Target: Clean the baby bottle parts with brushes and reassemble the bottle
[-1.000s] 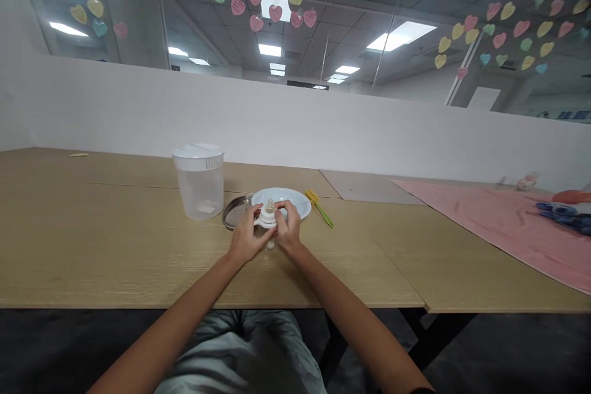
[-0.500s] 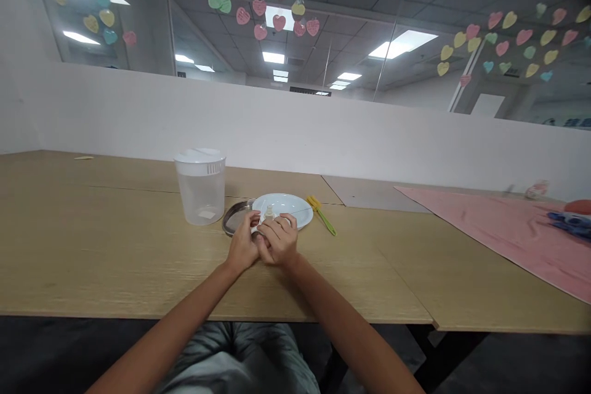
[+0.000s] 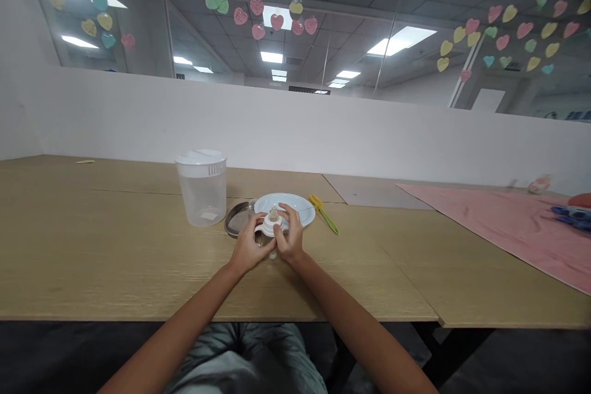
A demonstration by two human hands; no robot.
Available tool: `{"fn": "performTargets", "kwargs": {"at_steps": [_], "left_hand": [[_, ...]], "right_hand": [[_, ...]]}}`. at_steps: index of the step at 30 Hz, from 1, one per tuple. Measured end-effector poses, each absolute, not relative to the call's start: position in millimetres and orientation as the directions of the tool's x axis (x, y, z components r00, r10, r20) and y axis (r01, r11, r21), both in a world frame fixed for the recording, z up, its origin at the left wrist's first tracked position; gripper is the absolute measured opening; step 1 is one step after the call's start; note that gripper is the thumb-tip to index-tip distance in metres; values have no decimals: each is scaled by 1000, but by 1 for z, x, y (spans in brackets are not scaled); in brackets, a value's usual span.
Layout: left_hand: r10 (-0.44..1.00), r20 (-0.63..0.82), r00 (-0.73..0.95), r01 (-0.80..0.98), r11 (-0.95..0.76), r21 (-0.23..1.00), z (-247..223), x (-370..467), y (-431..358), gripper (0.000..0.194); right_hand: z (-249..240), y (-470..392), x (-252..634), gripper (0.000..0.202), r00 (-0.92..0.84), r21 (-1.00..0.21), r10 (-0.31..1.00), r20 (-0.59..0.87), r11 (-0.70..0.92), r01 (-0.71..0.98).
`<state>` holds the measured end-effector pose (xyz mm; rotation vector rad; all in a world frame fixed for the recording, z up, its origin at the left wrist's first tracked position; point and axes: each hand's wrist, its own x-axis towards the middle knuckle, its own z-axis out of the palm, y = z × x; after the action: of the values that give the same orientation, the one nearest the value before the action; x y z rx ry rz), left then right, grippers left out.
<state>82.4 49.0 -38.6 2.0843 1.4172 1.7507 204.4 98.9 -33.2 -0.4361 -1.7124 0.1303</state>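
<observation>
White-collared baby bottle (image 3: 270, 225), roughly upright, just nearer than white plate (image 3: 303, 201). Left hand (image 3: 249, 247) half-curled, gripping its left side; right hand (image 3: 290, 241) likewise on right. Advisable: even pressure both sides, bottle level, teat (image 3: 274, 212) untouched.

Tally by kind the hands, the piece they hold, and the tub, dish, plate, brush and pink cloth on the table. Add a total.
Hands, left hand and right hand: 2
Held white piece: 1
Lidded tub: 1
Shallow dish: 1
Plate: 1
Brush: 1
Pink cloth: 1
Total: 8
</observation>
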Motion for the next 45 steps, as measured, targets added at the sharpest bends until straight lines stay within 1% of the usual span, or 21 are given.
{"fn": "performTargets", "kwargs": {"at_steps": [3,5,7,9,11,15,17,20,23,27,31,38,43,45], "left_hand": [[690,720,-75,569,-563,599,-39,81,49,53],[696,715,-74,563,-562,605,-40,80,50,55],[695,716,-65,570,-563,598,-42,79,52,56],[689,723,-58,588,-561,582,-43,79,53,54],[671,739,-60,613,-560,558,-44,79,55,50],[641,765,-54,638,-567,521,-43,78,55,42],[649,759,-48,633,-568,526,-43,78,55,40],[661,748,-55,629,-559,540,-41,79,53,39],[667,742,-72,619,-553,557,-39,81,51,39],[682,725,-91,612,-536,581,-40,82,52,39],[661,743,-105,634,-531,562,-43,81,55,40],[631,770,-94,713,-497,494,-49,79,57,44],[649,756,-81,688,-512,514,-50,79,56,44],[667,743,-51,670,-529,521,-50,78,53,44]], "right_hand": [[-32,97,203,43,-109,-337,370,923,910,240],[-30,95,202,45,-137,-339,390,911,894,292],[-27,94,202,42,-175,-335,412,894,876,347],[-25,94,203,35,-196,-339,429,882,866,368],[-24,96,204,29,-199,-362,441,875,870,335],[-26,101,205,28,-209,-382,420,883,903,197],[-28,104,205,26,-210,-388,413,886,909,152],[-30,106,204,26,-196,-407,426,883,904,129],[-30,105,205,24,-181,-396,420,889,905,155],[-27,100,203,19,-143,-343,380,914,911,229],[-28,94,198,19,-99,-326,377,921,885,334],[-29,91,193,18,-8,-383,424,906,827,411],[-27,95,192,16,11,-461,491,871,810,363],[-28,96,192,15,-4,-463,495,869,814,350]]}}
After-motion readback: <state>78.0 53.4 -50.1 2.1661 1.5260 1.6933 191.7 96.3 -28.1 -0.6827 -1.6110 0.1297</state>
